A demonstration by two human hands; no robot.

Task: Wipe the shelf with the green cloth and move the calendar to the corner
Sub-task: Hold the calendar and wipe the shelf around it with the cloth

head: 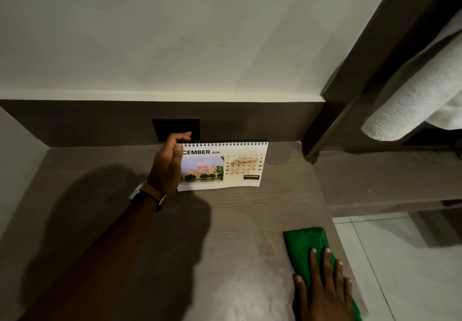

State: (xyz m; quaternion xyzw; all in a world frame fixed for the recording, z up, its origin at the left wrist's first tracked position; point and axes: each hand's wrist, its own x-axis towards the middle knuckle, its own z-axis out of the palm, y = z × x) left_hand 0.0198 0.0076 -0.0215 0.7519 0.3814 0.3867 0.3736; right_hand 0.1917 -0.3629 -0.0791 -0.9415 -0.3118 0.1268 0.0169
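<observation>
1. Two hands are in view, and both are yours, working on a grey wood-grain shelf (237,220).
2. Your left hand (168,163) grasps the desk calendar (226,164) at its upper left corner, thumb on the front page and fingers curled over the spiral binding.
3. Your hand covers the first letters of the month heading; the visible part reads "CEMBER 2026", above a photo of a domed building and a date grid.
4. You hold the calendar upright near the back of the shelf, roughly midway along it. I cannot tell whether its lower edge touches the surface.
5. Directly behind your left fingers, a black wall plate (176,128) sits in the dark back panel.
6. You wear a wristwatch (147,195) with a brown strap on the left wrist.
7. Your right hand (325,285) lies flat, fingers spread, pressing down on the green cloth (303,243); it is not clenched around anything.
8. That cloth is folded into a long strip and rests at the front right edge of the shelf, well apart from the calendar.
9. Rolled white towels (420,95) lie in the dark-framed compartment to your upper right.
10. White floor tiles (412,270) show beyond the right edge of the shelf.
11. Your left arm throws a heavy shadow over the left half of the shelf.
</observation>
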